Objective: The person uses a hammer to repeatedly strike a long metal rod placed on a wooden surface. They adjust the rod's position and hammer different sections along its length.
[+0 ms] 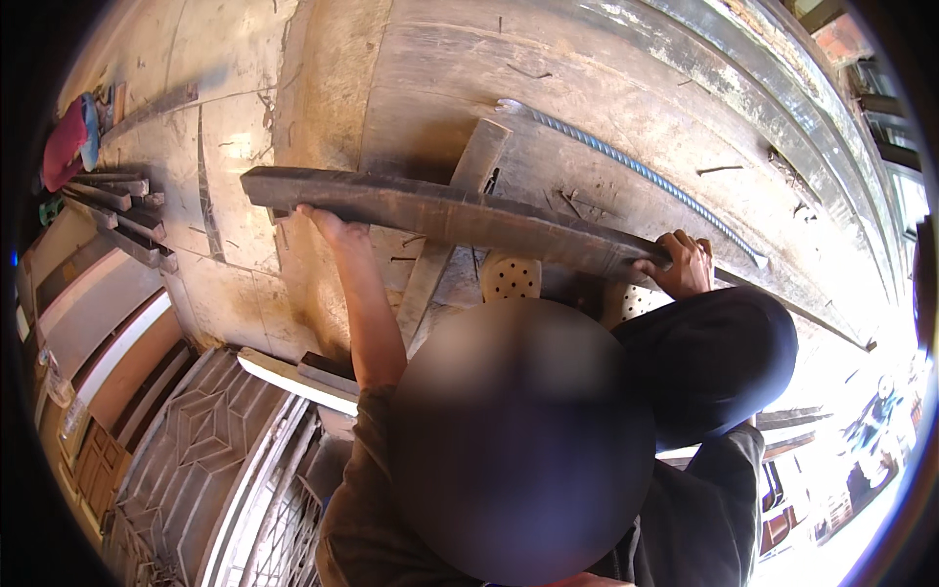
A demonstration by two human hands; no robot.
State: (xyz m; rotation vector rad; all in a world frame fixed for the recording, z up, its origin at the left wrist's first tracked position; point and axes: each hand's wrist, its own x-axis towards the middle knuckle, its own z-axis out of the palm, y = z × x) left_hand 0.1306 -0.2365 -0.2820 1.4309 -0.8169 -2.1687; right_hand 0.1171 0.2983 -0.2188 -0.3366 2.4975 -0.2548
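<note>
A long dark wooden beam [440, 210] lies crosswise in front of me, low over the ground. My left hand [335, 230] grips its near edge toward the left end, with most fingers hidden by the wood. Near the right end my right hand [685, 264] is closed around the beam, fingers curled over the top. A paler wooden batten [481, 155] passes beneath the beam, pointing away from me. Beyond it rests a bluish ribbed steel bar [636, 166] with flattened ends. Bent nails [529, 73] are scattered about.
My perforated shoe [511, 278] is just behind the beam. A thin dark bar [802, 315] extends past my right hand. Stacked wood offcuts [122, 210] lie at the left, above leaning panels [117, 342] and a patterned metal grille [210, 430]. Long weathered boards [782, 108] line the far right.
</note>
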